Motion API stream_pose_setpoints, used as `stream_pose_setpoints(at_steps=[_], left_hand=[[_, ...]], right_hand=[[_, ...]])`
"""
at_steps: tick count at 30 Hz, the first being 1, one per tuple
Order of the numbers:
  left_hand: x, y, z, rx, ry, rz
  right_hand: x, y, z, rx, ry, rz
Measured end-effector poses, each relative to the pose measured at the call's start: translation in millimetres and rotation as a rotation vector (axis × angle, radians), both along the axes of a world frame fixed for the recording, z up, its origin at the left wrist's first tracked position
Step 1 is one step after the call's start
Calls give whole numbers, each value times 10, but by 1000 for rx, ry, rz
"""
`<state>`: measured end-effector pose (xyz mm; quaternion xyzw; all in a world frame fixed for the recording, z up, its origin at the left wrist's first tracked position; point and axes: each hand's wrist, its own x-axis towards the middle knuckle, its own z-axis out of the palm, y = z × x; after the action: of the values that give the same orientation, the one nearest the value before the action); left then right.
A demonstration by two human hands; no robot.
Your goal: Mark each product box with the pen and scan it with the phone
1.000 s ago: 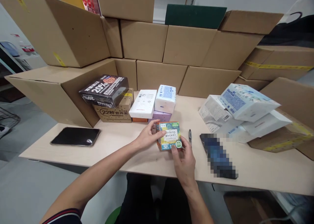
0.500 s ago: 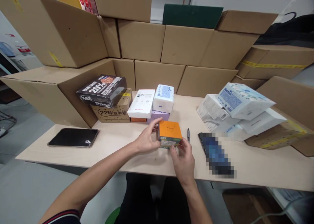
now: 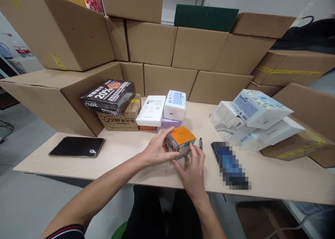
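A small box [image 3: 180, 136] with a plain orange top and printed sides is between my two hands, near the front of the wooden table [image 3: 125, 144]. My left hand [image 3: 158, 148] grips its left side, fingers behind and thumb along the lower front. At the right front corner, my right hand [image 3: 192, 167] has its fingers against the box, the thumb low near the front. Whether the box rests on the table or is slightly raised, I cannot tell. Just right of it lies a dark pen [image 3: 201, 143].
A black phone [image 3: 77, 146] lies at left, a pixelated device [image 3: 230, 165] at right. Behind are a black printed box [image 3: 110, 95] on a brown carton [image 3: 120, 122], a white box [image 3: 151, 111] and a tissue pack [image 3: 175, 104]. More tissue packs [image 3: 261, 108] are piled right; cardboard boxes [image 3: 170, 80] wall the back.
The orange-topped box has been turned, so its left printed side now shows. My right fingers have shifted up and left along its front corner; my left hand keeps its hold.
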<state>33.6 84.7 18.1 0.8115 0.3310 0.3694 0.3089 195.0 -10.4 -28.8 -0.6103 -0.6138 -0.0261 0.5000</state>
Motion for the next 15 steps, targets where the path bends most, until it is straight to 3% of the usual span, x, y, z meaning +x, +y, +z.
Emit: stream_pose_setpoints(at_steps=[3,8,15], left_hand=[[14,-2,-11,30,-76,40],[12,-6,-34,-40,-304,-10],[-18,66,-118,-128,-370,-58]], right_hand=[[29,7,13,-111,188,90],[83,-22,100,-264,575,251],[95,-6,135,-322,575,183]])
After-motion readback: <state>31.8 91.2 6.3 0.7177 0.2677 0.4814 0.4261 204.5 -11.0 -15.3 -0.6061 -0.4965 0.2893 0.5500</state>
